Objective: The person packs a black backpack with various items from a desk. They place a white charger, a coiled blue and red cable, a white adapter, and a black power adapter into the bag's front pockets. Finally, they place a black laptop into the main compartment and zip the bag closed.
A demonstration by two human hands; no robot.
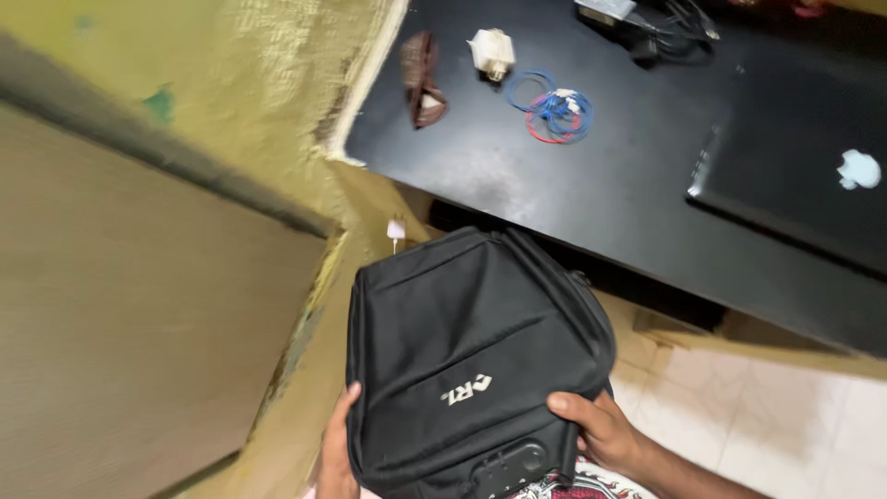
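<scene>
Here, a black bag (476,356) is held up off the floor, at about six o'clock in the view, just below the near edge of a black desk (601,176). It is gripped on both lower sides: the left hand (337,448) is pressed against its left edge at seven o'clock, the fingers curled round the side and mostly hidden behind the fabric, so how tightly they close cannot be told. The right hand (601,430) is clamped on the lower right corner at five o'clock, thumb laid over the front panel, the other fingers tucked under.

The bag is seen closed; no open zip or pocket is shown, and nothing is seen going in or out of it. As far as can be judged, only the lifting has been done, and the bag has not yet been set on the desk.

On the desk, sunglasses (422,79) are lying at eleven o'clock, a white plug adapter (492,51) is just beside them, and coiled blue and red cables (552,109) are found at twelve o'clock. A closed dark laptop (795,189) is placed at two o'clock, and a tangle of black leads (665,28) at one o'clock. A small white plug (395,229) is seen against the yellow wall (240,102) at ten o'clock.
</scene>
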